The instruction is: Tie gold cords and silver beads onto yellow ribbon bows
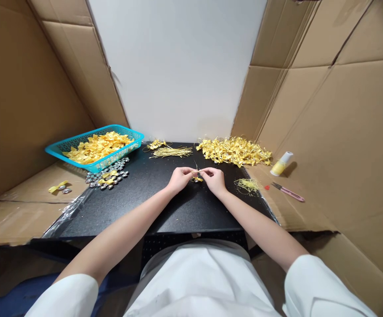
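Observation:
Over the middle of the black table [118, 215], my left hand [180, 179] and my right hand [214, 179] meet fingertip to fingertip. Both are closed in a pinch on a thin gold cord [195, 164], whose free end sticks up between them. Just under the fingertips hangs or lies a small yellow ribbon bow [197, 179]; the fingers partly hide it. Beyond my hands is a bundle of straight gold cords [172, 152]. Finished-looking yellow bows with cord loops form a heap [234, 151] behind my right hand.
At the left, a blue basket [57, 149] holds yellow bows, with silver beads [110, 180] before it. More bows and beads [59, 188] lie on cardboard. To the right are cord scraps [248, 185], pink-handled snips [292, 193] and a white-and-yellow spool [281, 164]. Cardboard walls [350, 123] enclose both sides.

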A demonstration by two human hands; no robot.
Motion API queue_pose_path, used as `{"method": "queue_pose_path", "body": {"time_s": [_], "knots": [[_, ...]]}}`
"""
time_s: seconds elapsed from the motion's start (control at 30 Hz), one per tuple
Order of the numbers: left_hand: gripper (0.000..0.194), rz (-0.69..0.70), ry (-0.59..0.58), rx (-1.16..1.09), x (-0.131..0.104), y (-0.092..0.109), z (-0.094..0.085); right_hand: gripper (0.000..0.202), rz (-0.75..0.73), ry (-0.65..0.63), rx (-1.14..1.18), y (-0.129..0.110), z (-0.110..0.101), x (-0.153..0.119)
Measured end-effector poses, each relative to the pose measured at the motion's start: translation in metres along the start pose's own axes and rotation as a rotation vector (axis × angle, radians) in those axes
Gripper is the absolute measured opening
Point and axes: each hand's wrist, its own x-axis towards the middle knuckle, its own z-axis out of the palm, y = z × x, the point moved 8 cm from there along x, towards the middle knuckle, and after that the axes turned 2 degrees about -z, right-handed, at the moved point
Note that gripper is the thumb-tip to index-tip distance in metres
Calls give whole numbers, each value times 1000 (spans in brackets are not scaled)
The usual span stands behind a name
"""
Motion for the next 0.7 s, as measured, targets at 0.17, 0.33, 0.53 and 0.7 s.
{"method": "queue_pose_path", "body": {"time_s": [0.17, 0.33, 0.53, 0.7], "knots": [[37, -11, 2, 25, -3, 3, 1, 14, 37, -4, 69, 6, 3, 0], [37, 3, -3, 65, -4, 6, 2, 13, 61, -10, 92, 7, 3, -1], [36, 97, -17, 192, -5, 12, 3, 15, 74, -24, 64, 8, 4, -1], [35, 126, -8, 289, -8, 16, 3, 18, 44, -10, -8, 5, 3, -1]]}}
